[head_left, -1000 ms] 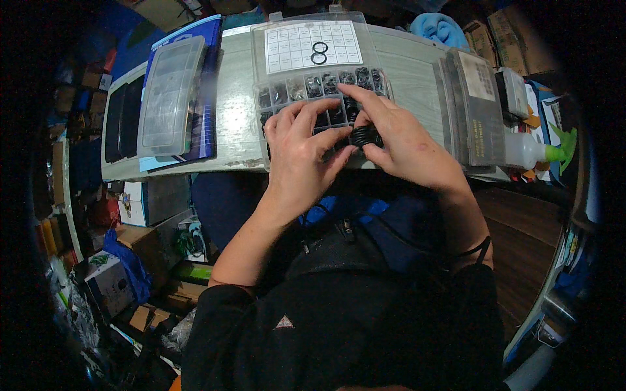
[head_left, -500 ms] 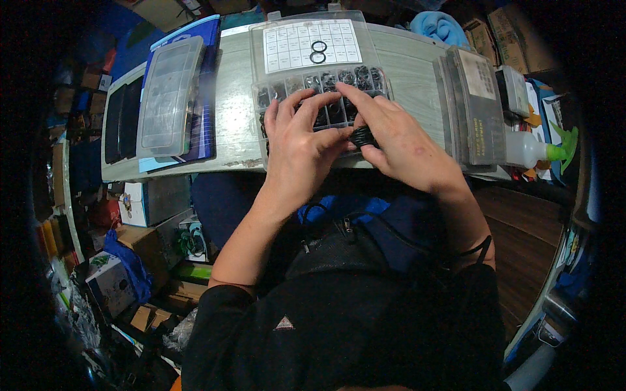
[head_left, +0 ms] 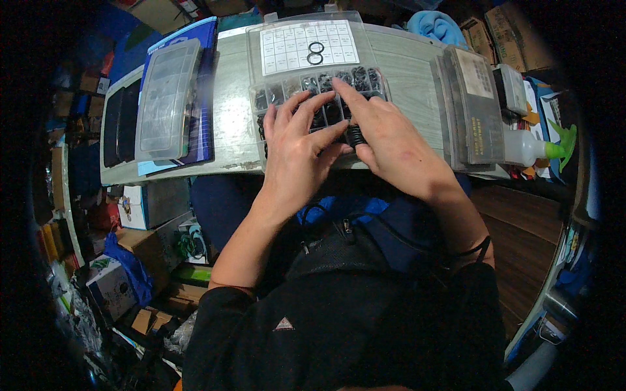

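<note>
Compartment box point(head_left: 363, 52) partly hidden behind the hands point(head_left: 291, 143)

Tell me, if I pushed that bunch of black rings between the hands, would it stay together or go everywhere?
The bunch of black rings looks like many separate loops packed together, so a push would probably scatter them. Each loop looks thin, so it's likely light. They look rubbery, so they'd maybe bend, not snap.

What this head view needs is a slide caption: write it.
Left hand and right hand at an open compartment case, black rings between them, two more rings on the lid's white chart.
</note>
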A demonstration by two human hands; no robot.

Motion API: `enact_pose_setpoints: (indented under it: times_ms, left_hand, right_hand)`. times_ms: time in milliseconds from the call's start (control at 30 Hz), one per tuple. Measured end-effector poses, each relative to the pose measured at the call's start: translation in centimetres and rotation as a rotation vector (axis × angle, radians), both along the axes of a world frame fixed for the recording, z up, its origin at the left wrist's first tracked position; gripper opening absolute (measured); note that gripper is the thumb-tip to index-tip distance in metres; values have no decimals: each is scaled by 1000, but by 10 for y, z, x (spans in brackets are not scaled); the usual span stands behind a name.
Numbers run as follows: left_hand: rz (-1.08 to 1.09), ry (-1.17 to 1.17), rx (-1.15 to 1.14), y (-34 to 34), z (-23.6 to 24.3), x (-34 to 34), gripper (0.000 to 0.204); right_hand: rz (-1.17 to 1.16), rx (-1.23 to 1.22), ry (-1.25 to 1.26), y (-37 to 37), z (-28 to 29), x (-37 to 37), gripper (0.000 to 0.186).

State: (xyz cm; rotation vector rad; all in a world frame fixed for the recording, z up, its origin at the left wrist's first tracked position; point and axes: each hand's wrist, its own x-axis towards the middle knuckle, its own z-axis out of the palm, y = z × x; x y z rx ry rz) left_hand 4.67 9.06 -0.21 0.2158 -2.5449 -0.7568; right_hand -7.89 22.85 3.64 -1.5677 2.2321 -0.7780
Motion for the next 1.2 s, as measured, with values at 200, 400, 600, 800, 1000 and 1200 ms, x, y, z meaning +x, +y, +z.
enact_pose_setpoints:
  times_ms: [200,400,600,800,1000,1200]
  left_hand:
    - [-60,55,178,-2,4,1,46]
    - [-129,-8,191,-2,8,4,47]
    - [-138,74,222,6,6,3,43]
    - [-99,108,211,11,-1,-1,41]
    - [-101,115,219,13,-2,-1,41]
    - [-106,107,219,11,-5,-1,47]
  right_hand:
    - [-228,-96,-159,4,-1,-1,87]
    - [-375,-65,-235,4,-3,10,75]
    - [-500,-65,-124,-3,-9,24,71]
    - [-506,-112,-54,-6,-11,26,64]
    - [-446,-84,-78,-5,-9,21,48]
    - [-361,-27,-203,1,1,16,42]
